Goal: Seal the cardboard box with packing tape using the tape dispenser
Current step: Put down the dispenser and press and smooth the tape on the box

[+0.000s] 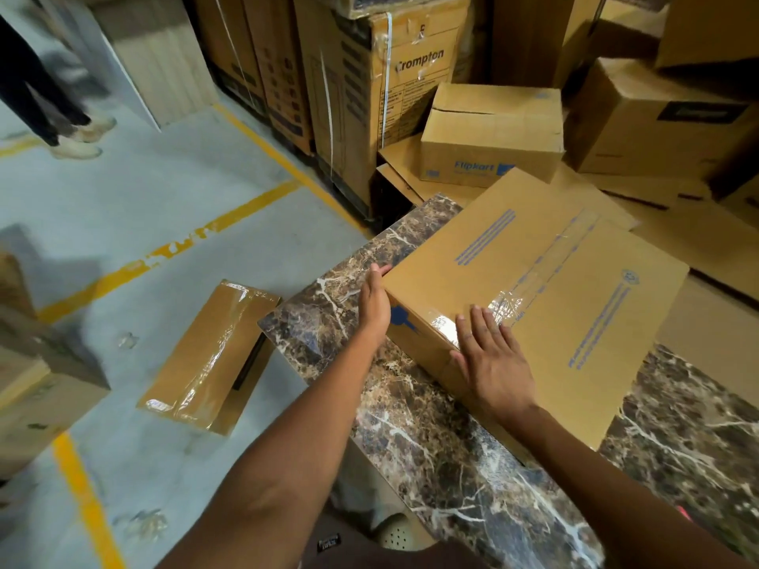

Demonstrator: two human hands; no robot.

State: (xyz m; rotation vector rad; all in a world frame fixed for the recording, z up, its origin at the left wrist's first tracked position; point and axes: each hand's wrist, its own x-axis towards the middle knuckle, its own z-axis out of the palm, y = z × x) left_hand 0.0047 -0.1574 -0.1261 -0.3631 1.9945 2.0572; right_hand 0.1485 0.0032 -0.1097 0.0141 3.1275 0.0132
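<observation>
While the left hand (373, 301), fingers (378, 273) straight, steadies the box (595, 342) on the bench (431, 445), the right hand (493, 363), fingers (486, 322) spread, seems to press tape (507, 301) down.

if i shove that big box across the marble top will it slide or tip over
Likely slides, not tips: the cardboard box is broad and low, flat on the glossy marble tabletop. Probably stiff: clear tape runs along its top seam and the panels look uncreased. Weight unclear; left hand and right hand just rest flat against it.
</observation>
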